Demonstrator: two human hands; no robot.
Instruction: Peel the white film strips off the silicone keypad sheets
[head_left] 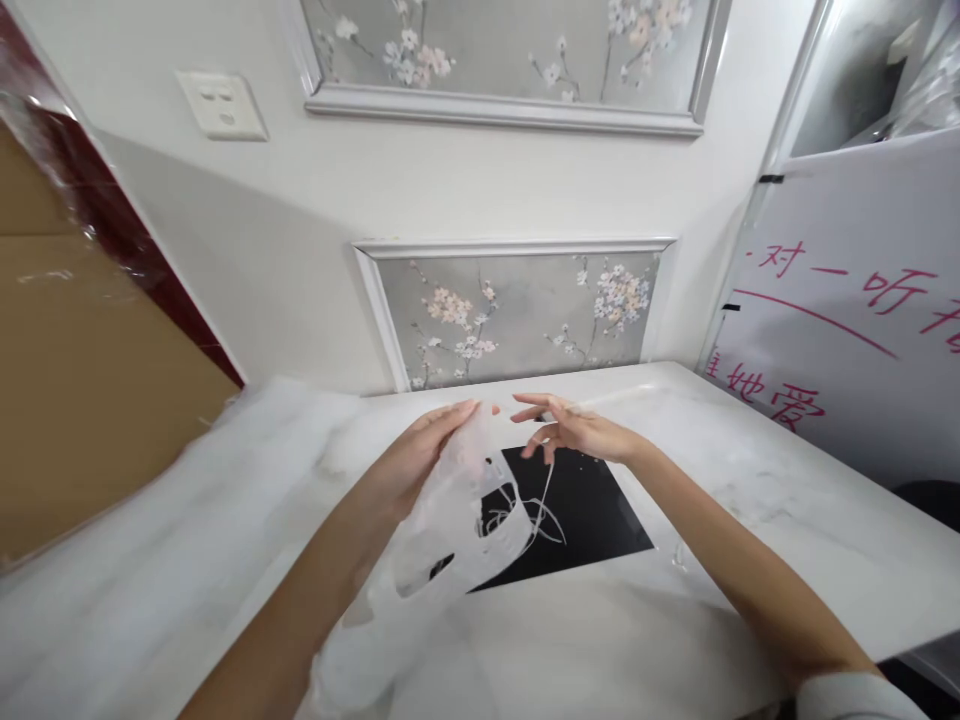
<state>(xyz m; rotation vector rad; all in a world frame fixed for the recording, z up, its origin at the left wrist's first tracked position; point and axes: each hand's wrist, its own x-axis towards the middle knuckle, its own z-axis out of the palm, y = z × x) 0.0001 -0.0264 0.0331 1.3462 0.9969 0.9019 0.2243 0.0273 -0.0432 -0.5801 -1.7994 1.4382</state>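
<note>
My left hand [431,450] is closed on the upper edge of a thin, limp white sheet with cut-out holes [442,530]. The sheet hangs down towards me, slightly see-through; I cannot make out its exact material. To the right of it, my right hand [574,430] is raised with its fingers apart. A thin white strand [545,500] runs up to its lower fingertips; whether they touch it is unclear. Below both hands lies a flat black mat [592,510], partly covered by the sheet. Several loose white strands [499,520] show through a hole over the mat.
The white marbled table [750,490] meets a wall with framed floral panels [525,310]. Crumpled translucent wrapping [247,470] covers the left side. A cardboard piece [90,350] stands far left, and a whiteboard with red writing [847,330] stands at right.
</note>
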